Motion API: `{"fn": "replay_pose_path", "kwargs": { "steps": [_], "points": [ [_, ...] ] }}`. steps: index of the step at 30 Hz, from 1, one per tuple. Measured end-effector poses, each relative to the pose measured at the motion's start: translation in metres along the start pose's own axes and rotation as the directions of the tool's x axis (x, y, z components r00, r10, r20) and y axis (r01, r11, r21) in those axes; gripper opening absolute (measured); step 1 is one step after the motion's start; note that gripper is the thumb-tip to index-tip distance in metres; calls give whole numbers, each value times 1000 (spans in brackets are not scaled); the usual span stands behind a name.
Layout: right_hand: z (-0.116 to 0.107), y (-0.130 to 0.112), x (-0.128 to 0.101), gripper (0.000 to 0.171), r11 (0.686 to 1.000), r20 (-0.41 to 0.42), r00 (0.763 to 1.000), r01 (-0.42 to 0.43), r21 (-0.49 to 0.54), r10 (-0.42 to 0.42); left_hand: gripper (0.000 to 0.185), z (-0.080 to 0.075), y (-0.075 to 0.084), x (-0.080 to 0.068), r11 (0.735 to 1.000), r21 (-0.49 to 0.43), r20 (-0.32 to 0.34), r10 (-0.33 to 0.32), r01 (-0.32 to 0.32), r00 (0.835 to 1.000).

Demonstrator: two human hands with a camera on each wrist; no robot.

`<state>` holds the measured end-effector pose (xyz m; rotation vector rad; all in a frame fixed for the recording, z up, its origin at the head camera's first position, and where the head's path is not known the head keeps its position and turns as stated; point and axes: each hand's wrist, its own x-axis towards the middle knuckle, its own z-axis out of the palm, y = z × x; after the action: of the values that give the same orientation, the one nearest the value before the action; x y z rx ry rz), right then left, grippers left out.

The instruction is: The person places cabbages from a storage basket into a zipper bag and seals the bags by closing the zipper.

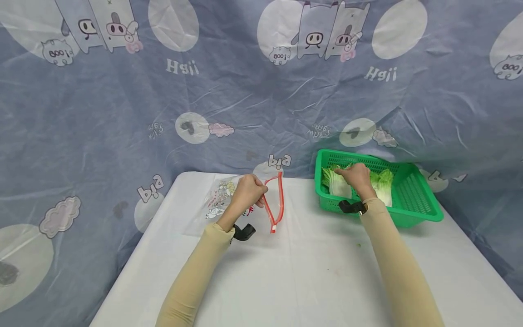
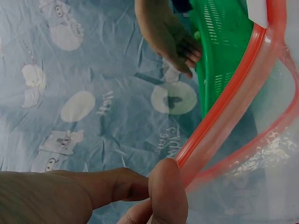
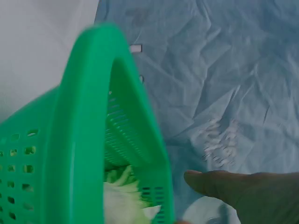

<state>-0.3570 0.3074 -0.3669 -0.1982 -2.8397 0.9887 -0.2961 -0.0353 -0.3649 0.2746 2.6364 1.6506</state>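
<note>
The left hand [image 1: 250,193] pinches the red mouth [image 1: 281,195] of the bag [image 1: 219,200] on the tabletop [image 1: 310,263]; the right hand [image 1: 357,178], fingers loose and seemingly empty, hovers over cabbages [image 1: 384,188] in the basket [image 1: 408,219]. A steady pinch suits the parted mouth; reaching straight down should clear the basket.

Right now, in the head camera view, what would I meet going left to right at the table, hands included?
Printed part of the clear bag, left hand, the bag's red zip, left cabbage, right hand, right cabbage, right end of the green basket.
</note>
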Motion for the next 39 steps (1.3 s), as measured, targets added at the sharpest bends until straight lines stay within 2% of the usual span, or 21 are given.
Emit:
{"fn": "replay_pose_path", "kwargs": {
  "steps": [3, 7, 12, 17, 19, 26, 31, 35, 39],
  "points": [
    [2, 16, 11, 47, 995, 88, 991, -99, -33, 101, 9, 3, -1, 1, 1000, 10, 23, 6, -6, 1000],
    [4, 34, 18, 42, 980, 239, 950, -189, -68, 200, 10, 8, -3, 0, 1000, 23, 56, 12, -13, 998],
    [6, 45, 24, 46, 974, 367, 904, -226, -29, 221, 10, 10, -3, -2, 999, 37, 57, 12, -14, 998],
    [6, 49, 34, 51, 967, 476, 847, -255, -26, 236, 10, 10, -1, -1, 999, 49, 66, 13, -16, 998],
    [7, 50, 36, 54, 966, 493, 839, -258, -15, 232, 10, 11, -1, -1, 999, 41, 66, 13, -16, 998],
    [11, 45, 28, 43, 963, 405, 889, -261, 61, 215, 9, 11, -3, 1, 1000, 23, 56, 13, -15, 998],
    [10, 42, 24, 44, 965, 341, 912, -259, 48, 228, 9, 8, -3, 1, 999, 24, 45, 28, -29, 999],
    [8, 42, 20, 50, 968, 247, 942, -245, 47, 226, 9, 6, -3, 0, 999, 37, 38, 30, -31, 999],
    [8, 37, 11, 56, 972, 107, 977, -200, 122, 187, 9, 5, -3, 0, 998, 46, 25, 31, -32, 999]
  ]
}}
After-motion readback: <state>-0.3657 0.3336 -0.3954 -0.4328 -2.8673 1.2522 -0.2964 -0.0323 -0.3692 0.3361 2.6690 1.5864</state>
